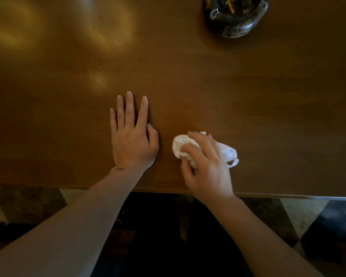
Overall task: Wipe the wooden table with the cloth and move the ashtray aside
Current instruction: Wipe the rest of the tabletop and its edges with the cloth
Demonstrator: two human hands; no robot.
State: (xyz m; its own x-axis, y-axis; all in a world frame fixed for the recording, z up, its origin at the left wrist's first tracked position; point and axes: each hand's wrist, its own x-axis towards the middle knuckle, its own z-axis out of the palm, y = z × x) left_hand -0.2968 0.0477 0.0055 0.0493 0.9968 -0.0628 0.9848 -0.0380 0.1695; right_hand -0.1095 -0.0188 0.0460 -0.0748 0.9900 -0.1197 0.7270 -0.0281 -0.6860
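Note:
The wooden table (pixel 188 72) is brown and glossy and fills the upper two thirds of the head view. My right hand (pixel 206 168) presses a crumpled white cloth (pixel 180 144) onto the table near its front edge, fingers curled over it. My left hand (pixel 132 136) lies flat on the wood just left of the cloth, palm down, fingers spread, holding nothing. A dark glass ashtray (pixel 235 17) with cigarette butts stands at the far edge, right of centre, cut off by the top of the frame and well away from both hands.
The table's front edge (pixel 268 193) runs across the lower part of the view. Below it lie a tiled floor (pixel 294 214) in light and dark patches and my dark-clad legs. Pale light reflections mark the table's far left.

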